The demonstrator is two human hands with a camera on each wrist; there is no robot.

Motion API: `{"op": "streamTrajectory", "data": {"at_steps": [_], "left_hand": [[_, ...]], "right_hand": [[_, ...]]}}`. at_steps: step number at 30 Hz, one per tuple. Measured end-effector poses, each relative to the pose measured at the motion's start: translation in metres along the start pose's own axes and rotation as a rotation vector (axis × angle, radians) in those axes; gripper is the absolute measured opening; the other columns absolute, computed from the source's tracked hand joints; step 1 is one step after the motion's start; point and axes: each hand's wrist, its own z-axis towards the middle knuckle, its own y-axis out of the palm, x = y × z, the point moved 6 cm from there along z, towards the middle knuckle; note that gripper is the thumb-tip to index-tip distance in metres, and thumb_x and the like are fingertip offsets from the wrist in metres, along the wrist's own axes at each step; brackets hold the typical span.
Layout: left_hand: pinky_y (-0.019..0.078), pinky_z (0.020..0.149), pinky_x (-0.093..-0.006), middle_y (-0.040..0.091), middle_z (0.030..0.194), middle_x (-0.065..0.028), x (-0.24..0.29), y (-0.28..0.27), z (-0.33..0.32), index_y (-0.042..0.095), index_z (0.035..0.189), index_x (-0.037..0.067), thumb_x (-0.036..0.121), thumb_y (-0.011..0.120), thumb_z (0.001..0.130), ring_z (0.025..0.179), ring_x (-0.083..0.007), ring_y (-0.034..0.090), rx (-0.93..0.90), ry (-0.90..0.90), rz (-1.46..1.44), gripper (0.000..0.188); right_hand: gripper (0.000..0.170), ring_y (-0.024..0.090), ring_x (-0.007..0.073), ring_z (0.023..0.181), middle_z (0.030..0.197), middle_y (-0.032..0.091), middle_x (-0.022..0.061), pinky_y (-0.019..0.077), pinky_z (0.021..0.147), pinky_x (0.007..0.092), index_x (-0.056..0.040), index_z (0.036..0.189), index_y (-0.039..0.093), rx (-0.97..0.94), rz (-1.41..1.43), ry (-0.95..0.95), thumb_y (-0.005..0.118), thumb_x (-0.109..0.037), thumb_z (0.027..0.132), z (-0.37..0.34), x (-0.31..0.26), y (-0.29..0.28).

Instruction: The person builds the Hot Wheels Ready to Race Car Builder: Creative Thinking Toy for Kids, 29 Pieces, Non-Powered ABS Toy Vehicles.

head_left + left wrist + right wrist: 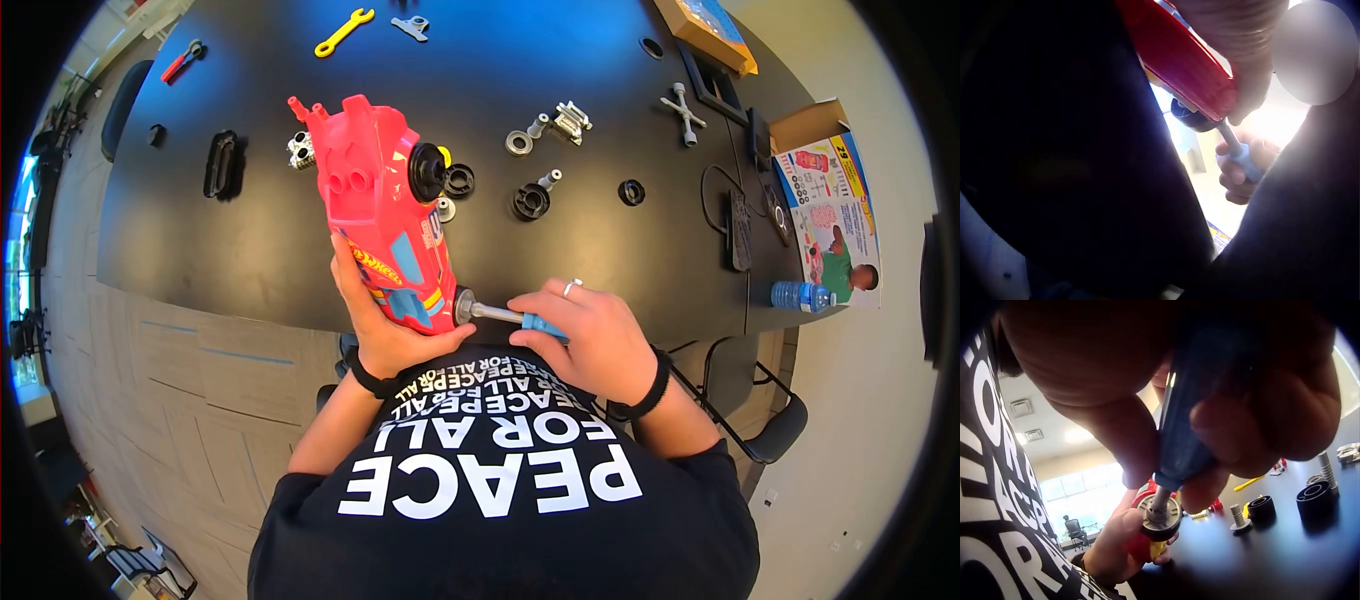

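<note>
Currently, right hand (595,335) firmly grips blue-handled screwdriver (497,313), shaft end at wheel (464,308) hub; left hand (388,343) holds red toy car (372,218), thumb beside wheel

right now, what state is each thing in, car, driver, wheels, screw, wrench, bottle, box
car, gripped in the left hand
driver, gripped in the right hand, tip at the near wheel
near wheel, against the car, tightness unclear
loose wheels, off the car, on the table
short screw, standing on its head
yellow wrench, lying flat
bottle, looks capped; upright or lying, cannot tell
box, open
</note>
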Motion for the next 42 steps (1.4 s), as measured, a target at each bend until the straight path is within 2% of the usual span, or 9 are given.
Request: {"op": "streamTrajectory", "data": {"at_steps": [4, 10, 15, 21, 25, 30, 36, 38, 42], "left_hand": [[0.0413, 0.123, -0.0522, 0.025, 0.174, -0.0228, -0.006, 0.001, 0.001, -0.008, 0.177, 0.003, 0.049, 0.109, 0.059, 0.152, -0.0370, 0.045, 0.052, -0.061, -0.358, 0.173], [0.0490, 0.118, -0.0503, 0.038, 0.170, -0.0253, -0.018, 0.007, -0.021, 0.001, 0.178, 0.014, 0.043, 0.105, 0.066, 0.148, -0.0400, 0.054, -0.227, -0.482, -1.193, 0.156], [0.0443, 0.124, -0.0530, 0.037, 0.173, -0.0237, 0.021, 0.024, -0.001, -0.002, 0.179, 0.015, 0.014, 0.100, 0.067, 0.154, -0.0413, 0.050, -0.376, -0.549, -1.393, 0.152], [0.0192, 0.136, -0.0510, 0.025, 0.181, -0.0154, 0.017, 0.024, 0.035, 0.004, 0.179, 0.008, 0.007, 0.098, 0.071, 0.169, -0.0324, 0.023, -0.494, -0.209, -1.142, 0.143], [0.0487, 0.121, -0.0514, 0.059, 0.158, -0.0172, -0.018, 0.000, 0.025, 0.042, 0.163, -0.003, 0.030, 0.110, 0.066, 0.148, -0.0360, 0.059, -0.256, -0.424, -1.214, 0.123], [0.0456, 0.124, -0.0520, 0.058, 0.158, -0.0297, -0.006, 0.002, 0.032, 0.065, 0.140, -0.003, 0.032, 0.109, 0.068, 0.149, -0.0373, 0.057, -0.589, -0.245, -0.844, 0.091], [0.0484, 0.121, -0.0489, 0.051, 0.164, -0.0333, 0.002, 0.001, 0.017, 0.062, 0.135, 0.001, 0.018, 0.103, 0.078, 0.149, -0.0372, 0.058, -0.686, -0.272, -0.832, 0.072], [0.0489, 0.121, -0.0474, 0.045, 0.168, -0.0349, -0.002, -0.006, 0.013, 0.055, 0.129, 0.004, 0.014, 0.100, 0.083, 0.149, -0.0391, 0.057, -0.475, -0.162, -0.864, 0.065], [0.0609, 0.108, -0.0584, 0.056, 0.155, -0.0230, -0.026, -0.021, -0.012, 0.043, 0.136, 0.009, 0.018, 0.097, 0.087, 0.143, -0.0393, 0.060, -0.144, -0.251, -0.859, 0.073]], "right_hand": [[0.025, 0.071, 0.0311, 0.079, 0.099, 0.073, 0.0093, 0.0572, 0.072, 0.0420, -0.0066, 0.117, 0.068, 0.070, 0.055, -0.150, 0.080, -0.021, 0.100, -0.002, 0.008, -0.003], [0.020, 0.059, 0.0076, 0.064, 0.101, 0.075, 0.0035, 0.0471, 0.059, 0.0235, -0.0059, 0.121, 0.053, 0.249, 0.982, 0.316, 0.067, -0.015, 0.111, 0.003, 0.067, 0.042], [0.060, 0.061, 0.0054, 0.063, 0.104, 0.072, 0.0016, 0.0452, 0.051, 0.0203, -0.0076, 0.158, 0.046, -0.161, 1.238, 0.328, 0.074, -0.027, 0.109, 0.023, 0.037, 0.062], [0.065, 0.070, 0.0095, 0.083, 0.107, 0.071, 0.0015, 0.0533, 0.063, 0.0216, -0.0064, 0.155, 0.055, 0.139, 1.232, 0.370, 0.086, -0.010, 0.097, 0.007, 0.058, 0.049], [0.059, 0.069, 0.0213, 0.110, 0.121, 0.071, 0.0072, 0.0568, 0.098, 0.0341, -0.0070, 0.139, 0.072, 0.475, 0.698, 0.030, 0.092, -0.001, 0.084, -0.007, 0.063, -0.003], [0.048, 0.071, 0.0306, 0.107, 0.121, 0.072, 0.0120, 0.0571, 0.093, 0.0383, -0.0094, 0.126, 0.079, 0.447, 0.268, -0.099, 0.089, 0.002, 0.081, -0.024, 0.048, -0.044], [0.053, 0.070, 0.0268, 0.096, 0.125, 0.071, 0.0122, 0.0572, 0.084, 0.0377, -0.0095, 0.130, 0.076, 0.441, 0.068, -0.268, 0.086, 0.006, 0.081, -0.013, 0.036, -0.030], [0.064, 0.067, 0.0274, 0.091, 0.132, 0.070, 0.0124, 0.0564, 0.082, 0.0376, -0.0095, 0.139, 0.071, 0.677, 0.346, -0.042, 0.086, 0.006, 0.079, -0.010, 0.049, -0.030], [0.073, 0.071, 0.0363, 0.114, 0.150, 0.062, 0.0155, 0.0600, 0.091, 0.0446, -0.0102, 0.146, 0.065, 0.447, 0.089, -0.079, 0.089, 0.002, 0.078, 0.021, 0.060, -0.023]]}}
